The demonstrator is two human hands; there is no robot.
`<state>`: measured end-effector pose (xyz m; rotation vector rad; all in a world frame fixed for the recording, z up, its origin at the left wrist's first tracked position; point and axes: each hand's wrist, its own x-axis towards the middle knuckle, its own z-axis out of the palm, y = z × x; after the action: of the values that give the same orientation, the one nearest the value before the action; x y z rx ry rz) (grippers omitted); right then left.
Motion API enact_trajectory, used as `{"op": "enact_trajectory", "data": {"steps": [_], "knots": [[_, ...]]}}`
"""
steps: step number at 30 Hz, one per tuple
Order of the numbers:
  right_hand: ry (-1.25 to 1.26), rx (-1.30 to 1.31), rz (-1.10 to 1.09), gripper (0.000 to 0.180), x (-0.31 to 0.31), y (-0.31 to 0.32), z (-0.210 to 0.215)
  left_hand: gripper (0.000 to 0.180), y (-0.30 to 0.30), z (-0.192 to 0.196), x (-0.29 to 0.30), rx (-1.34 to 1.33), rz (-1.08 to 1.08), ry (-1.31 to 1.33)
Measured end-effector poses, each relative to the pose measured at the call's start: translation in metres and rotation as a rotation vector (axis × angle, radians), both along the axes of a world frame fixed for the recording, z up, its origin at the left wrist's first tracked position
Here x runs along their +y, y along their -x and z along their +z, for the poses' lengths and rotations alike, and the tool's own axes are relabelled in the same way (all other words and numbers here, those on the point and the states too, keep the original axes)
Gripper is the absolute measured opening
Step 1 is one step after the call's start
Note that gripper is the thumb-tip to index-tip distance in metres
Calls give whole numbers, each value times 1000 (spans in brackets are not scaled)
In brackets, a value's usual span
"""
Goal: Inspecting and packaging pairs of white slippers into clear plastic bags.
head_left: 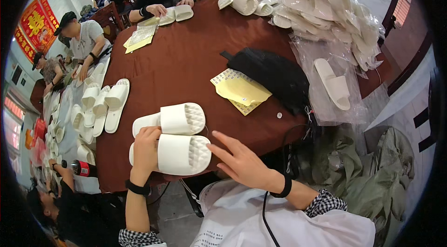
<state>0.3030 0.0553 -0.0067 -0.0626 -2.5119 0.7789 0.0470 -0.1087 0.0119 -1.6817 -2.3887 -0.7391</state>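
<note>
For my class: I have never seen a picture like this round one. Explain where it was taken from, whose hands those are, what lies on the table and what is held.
There is one picture, from a fisheye camera on a person's head, looking down; that is why edges bend. The two forearms from the lower edge are that person's own. The left hand grips a white slipper; a second slipper lies just beyond it. The right hand is open beside the slipper, holding nothing. On the brown table lie yellow sheets, a black bag and bagged slippers. Other people work around it.

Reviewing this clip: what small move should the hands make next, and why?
Probably bring the right hand onto the near slipper. The left hand already grips its heel end, while the right hand hovers open just beside its toe; the far slipper lies untouched.
</note>
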Motion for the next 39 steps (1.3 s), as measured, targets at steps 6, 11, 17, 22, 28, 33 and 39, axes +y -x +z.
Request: {"op": "enact_trajectory", "data": {"steps": [6,11,17,22,28,33,39], "knots": [[-29,44,204,53,-21,0,-19,18,28,-7,2,140,120,17],[9,21,199,55,-26,0,-27,25,59,-7,11,289,269,208],[36,73,155,58,-24,15,-20,25,6,2,41,164,358,209],[-41,-2,-39,60,-22,28,-31,25,-18,2,19,-29,196,62],[-59,3,-36,52,-18,32,-27,60,-35,-30,-24,100,324,234],[-61,39,-30,43,-11,41,-27,55,-70,-34,-18,100,333,63],[-102,75,-52,35,15,54,-29,52,-120,-33,-12,145,389,86]]}}
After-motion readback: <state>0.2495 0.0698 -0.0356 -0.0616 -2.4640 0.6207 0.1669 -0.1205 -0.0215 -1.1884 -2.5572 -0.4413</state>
